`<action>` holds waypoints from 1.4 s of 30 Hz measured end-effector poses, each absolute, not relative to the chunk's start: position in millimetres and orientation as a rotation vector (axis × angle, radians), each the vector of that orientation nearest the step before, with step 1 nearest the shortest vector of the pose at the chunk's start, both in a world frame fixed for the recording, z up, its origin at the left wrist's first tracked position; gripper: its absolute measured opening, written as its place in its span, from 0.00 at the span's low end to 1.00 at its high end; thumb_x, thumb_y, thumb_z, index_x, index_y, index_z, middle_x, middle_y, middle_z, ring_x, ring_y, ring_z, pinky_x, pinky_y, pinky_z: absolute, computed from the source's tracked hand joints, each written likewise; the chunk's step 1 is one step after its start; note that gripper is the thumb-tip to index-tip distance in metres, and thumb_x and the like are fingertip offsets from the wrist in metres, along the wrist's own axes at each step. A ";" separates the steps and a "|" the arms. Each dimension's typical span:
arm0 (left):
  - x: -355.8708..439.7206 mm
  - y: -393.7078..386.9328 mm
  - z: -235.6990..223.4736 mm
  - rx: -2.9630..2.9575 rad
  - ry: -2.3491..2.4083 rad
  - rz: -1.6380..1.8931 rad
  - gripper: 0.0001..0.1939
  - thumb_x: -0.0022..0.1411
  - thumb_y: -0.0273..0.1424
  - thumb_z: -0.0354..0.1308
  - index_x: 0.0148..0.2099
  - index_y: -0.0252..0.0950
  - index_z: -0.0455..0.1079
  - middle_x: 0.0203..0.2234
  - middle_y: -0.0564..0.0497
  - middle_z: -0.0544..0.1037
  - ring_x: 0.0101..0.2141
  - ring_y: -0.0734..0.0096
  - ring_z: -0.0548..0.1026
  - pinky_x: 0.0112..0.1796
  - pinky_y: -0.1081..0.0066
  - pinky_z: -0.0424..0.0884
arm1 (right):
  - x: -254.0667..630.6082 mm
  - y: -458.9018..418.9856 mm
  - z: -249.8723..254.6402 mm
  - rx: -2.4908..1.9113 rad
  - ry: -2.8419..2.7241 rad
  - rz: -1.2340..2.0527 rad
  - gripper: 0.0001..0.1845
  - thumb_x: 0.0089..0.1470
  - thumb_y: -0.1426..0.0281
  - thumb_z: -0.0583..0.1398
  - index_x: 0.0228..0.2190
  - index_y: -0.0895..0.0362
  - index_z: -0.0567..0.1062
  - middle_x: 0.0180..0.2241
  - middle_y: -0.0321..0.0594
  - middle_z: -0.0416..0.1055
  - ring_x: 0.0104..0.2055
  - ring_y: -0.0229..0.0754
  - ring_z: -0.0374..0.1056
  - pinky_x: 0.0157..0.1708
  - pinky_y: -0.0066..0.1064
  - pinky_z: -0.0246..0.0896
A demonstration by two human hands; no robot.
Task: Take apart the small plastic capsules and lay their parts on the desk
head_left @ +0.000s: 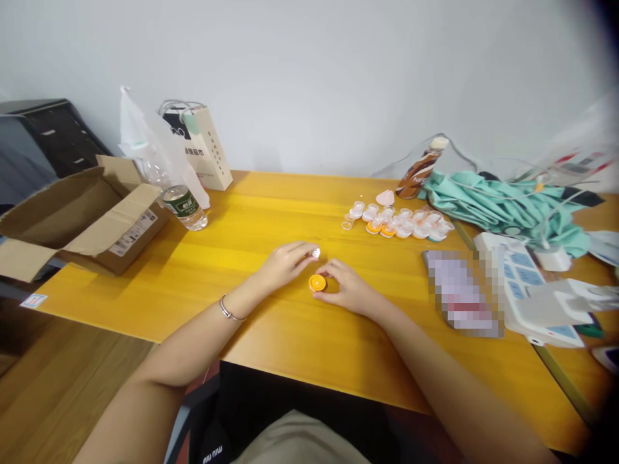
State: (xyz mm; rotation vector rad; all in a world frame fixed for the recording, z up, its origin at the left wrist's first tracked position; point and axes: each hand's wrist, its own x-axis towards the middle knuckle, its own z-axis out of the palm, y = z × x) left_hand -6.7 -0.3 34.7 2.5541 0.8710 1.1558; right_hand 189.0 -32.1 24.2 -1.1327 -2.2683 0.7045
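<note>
Head camera, looking down on a yellow table, shows both hands over its near middle, each grasping something small. The left hand pinches a small whitish piece between thumb and fingertips; it is too small to make out what it is. The right hand, just nearer and to the right, grips an orange round piece by its edge, thumb on the near side and a finger on the far side, its round face turned up. The two pieces are close together but apart. Farther off and to the right lies a cluster of small clear-topped pieces, some with orange showing beneath, and a pink piece sits just beyond them. I judge the step in hand to be the handling of one small piece alongside the orange one, with neither let go; whether they belong together I cannot tell. As I read it, the next move calls for a steady right-hand grip on the orange round piece and a light, precise pinch in the left fingertips, since both are small and could slip.
</note>
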 end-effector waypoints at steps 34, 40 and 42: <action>-1.2 1.3 24.0 2.510 0.870 1.328 0.11 0.62 0.30 0.53 0.46 0.34 0.67 0.35 0.46 0.76 0.35 0.72 0.75 0.39 0.72 0.71 | 171.3 -4.1 16.1 -1.249 -1.301 1.223 0.14 0.49 0.59 0.58 0.26 0.58 0.75 0.23 0.42 0.76 0.25 0.39 0.73 0.29 0.31 0.69; -7.4 12.6 21.2 2.310 1.020 1.463 0.10 0.60 0.32 0.55 0.44 0.35 0.68 0.34 0.48 0.76 0.30 0.75 0.74 0.38 0.73 0.70 | 182.9 27.9 4.0 -1.362 -1.434 0.887 0.09 0.46 0.64 0.60 0.27 0.56 0.78 0.27 0.40 0.77 0.30 0.40 0.71 0.33 0.31 0.64; -8.5 15.4 19.3 2.294 1.033 1.440 0.11 0.60 0.32 0.55 0.45 0.35 0.68 0.35 0.48 0.76 0.31 0.75 0.74 0.38 0.73 0.70 | 182.7 40.8 1.8 -1.388 -1.481 0.786 0.07 0.45 0.66 0.61 0.26 0.55 0.79 0.29 0.40 0.76 0.33 0.42 0.70 0.37 0.33 0.63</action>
